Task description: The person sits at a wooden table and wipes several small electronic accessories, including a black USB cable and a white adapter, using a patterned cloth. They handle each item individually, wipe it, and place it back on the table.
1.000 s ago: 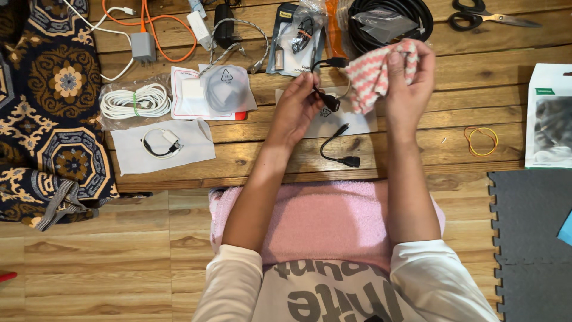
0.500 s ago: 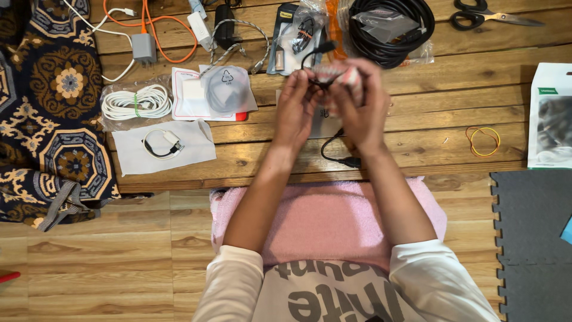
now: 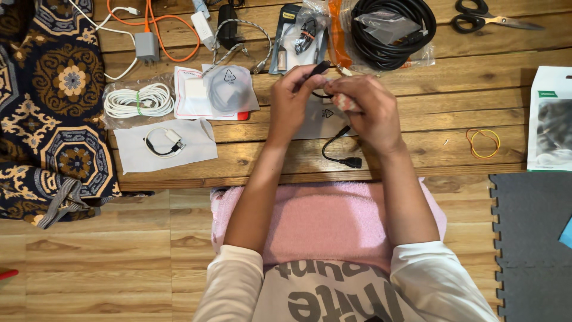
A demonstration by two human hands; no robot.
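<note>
My left hand point(image 3: 293, 98) pinches one end of a short black adapter cable point(image 3: 320, 67) above the wooden table point(image 3: 417, 119). My right hand point(image 3: 369, 110) is closed around a pink-and-white striped cloth point(image 3: 342, 102), pressed against the same cable, which is mostly hidden between the two hands. A second short black adapter cable point(image 3: 341, 152) lies on the table just below my hands, beside a clear plastic bag point(image 3: 319, 122).
Coiled white cable in a bag point(image 3: 138, 101), small white cable on a pouch point(image 3: 162, 143), grey charger with orange cable point(image 3: 146, 45), coiled black cable point(image 3: 390, 24), scissors point(image 3: 485, 18), rubber bands point(image 3: 484, 142), white box point(image 3: 551, 116). Patterned cushion point(image 3: 50, 107) at left, pink towel point(image 3: 322, 217) on my lap.
My right hand brought the striped cloth from the upper right down onto the cable in my left hand; both hands now meet, with the cloth mostly bunched inside the right hand.
</note>
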